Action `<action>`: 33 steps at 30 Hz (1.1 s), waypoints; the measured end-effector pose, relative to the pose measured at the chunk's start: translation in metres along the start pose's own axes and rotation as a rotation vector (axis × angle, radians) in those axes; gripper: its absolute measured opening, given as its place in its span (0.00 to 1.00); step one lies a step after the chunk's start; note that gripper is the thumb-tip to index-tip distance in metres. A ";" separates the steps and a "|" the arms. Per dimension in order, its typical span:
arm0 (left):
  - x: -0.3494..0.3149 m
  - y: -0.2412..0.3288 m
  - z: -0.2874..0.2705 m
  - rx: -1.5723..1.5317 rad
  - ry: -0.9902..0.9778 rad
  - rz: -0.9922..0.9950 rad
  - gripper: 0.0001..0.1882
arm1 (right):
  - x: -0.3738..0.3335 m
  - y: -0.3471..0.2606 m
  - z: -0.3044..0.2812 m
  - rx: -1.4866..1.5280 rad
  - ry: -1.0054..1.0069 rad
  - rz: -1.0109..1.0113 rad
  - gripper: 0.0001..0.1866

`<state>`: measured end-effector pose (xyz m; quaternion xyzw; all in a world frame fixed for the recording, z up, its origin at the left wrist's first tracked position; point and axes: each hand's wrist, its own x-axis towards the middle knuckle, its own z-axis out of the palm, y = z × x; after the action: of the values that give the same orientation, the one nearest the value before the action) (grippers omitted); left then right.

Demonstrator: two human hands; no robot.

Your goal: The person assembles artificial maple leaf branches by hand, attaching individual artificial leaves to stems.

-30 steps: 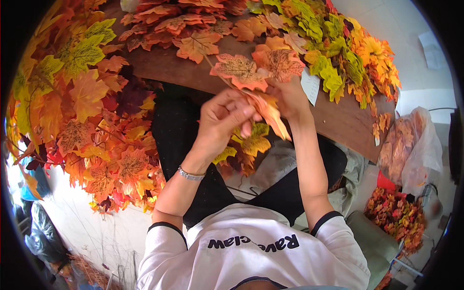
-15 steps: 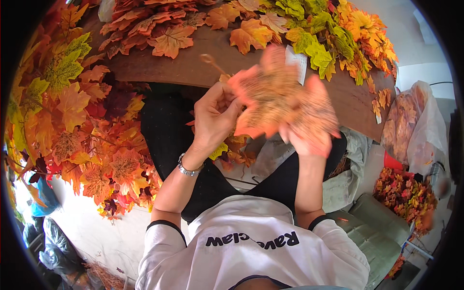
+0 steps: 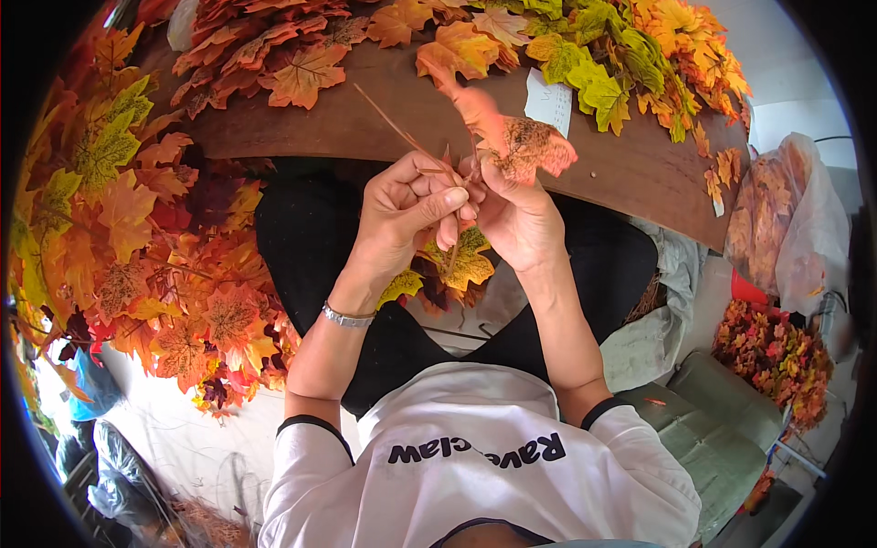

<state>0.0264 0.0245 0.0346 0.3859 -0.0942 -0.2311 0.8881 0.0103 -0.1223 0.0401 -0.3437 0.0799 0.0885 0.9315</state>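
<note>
Over my lap, near the table's edge, my two hands meet. In my right hand (image 3: 519, 219) is an orange-pink artificial maple leaf (image 3: 537, 149) with dark speckles, its base held by thumb and fingers. My left hand (image 3: 411, 205), with a metal bracelet at the wrist, pinches thin brown stems (image 3: 391, 123); one of them sticks out toward the upper left. Fingers hide where the leaf and stems meet. Just below the hands hangs a yellow-orange leaf (image 3: 468, 258), beside darker leaves; whether it is joined to the stems I cannot tell.
Ahead curves a brown table (image 3: 274, 128) bearing piles of orange leaves (image 3: 306, 73) and green leaves (image 3: 603, 96), plus a paper slip (image 3: 548, 100). Leafy garlands (image 3: 137, 219) mass at the left. A leaf-filled plastic bag (image 3: 808, 215) and a green stool (image 3: 703, 438) are at the right.
The leaf, spread wide and blurred before, has turned and now shows folded and edge-on. My right hand has moved left, up against the left hand. The stem now points farther to the upper left.
</note>
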 end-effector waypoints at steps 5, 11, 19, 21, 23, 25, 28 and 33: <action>0.000 -0.001 -0.004 0.050 -0.006 -0.021 0.05 | 0.000 0.001 0.003 0.152 0.006 0.161 0.07; -0.002 -0.002 -0.005 0.045 0.011 -0.045 0.05 | -0.001 0.004 -0.003 0.142 -0.040 0.167 0.07; -0.001 -0.003 -0.005 0.031 0.013 -0.036 0.06 | -0.003 0.004 0.003 0.073 -0.008 0.084 0.08; 0.000 -0.003 -0.002 0.029 -0.003 -0.025 0.06 | -0.002 0.006 0.000 0.046 -0.026 0.037 0.08; 0.000 -0.002 0.002 0.015 0.067 -0.063 0.06 | 0.001 0.014 -0.017 0.077 -0.039 0.046 0.09; -0.003 -0.001 0.000 0.029 0.105 -0.047 0.07 | 0.001 0.018 -0.008 0.102 -0.028 0.005 0.09; -0.003 -0.006 -0.001 0.037 0.087 0.018 0.06 | 0.000 0.023 -0.014 0.154 -0.085 0.041 0.09; 0.002 -0.010 0.004 0.086 0.104 0.031 0.05 | -0.008 0.023 -0.011 0.309 -0.126 0.020 0.05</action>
<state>0.0232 0.0147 0.0298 0.4338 -0.0638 -0.1928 0.8778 -0.0030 -0.1135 0.0188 -0.1893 0.0374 0.1057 0.9755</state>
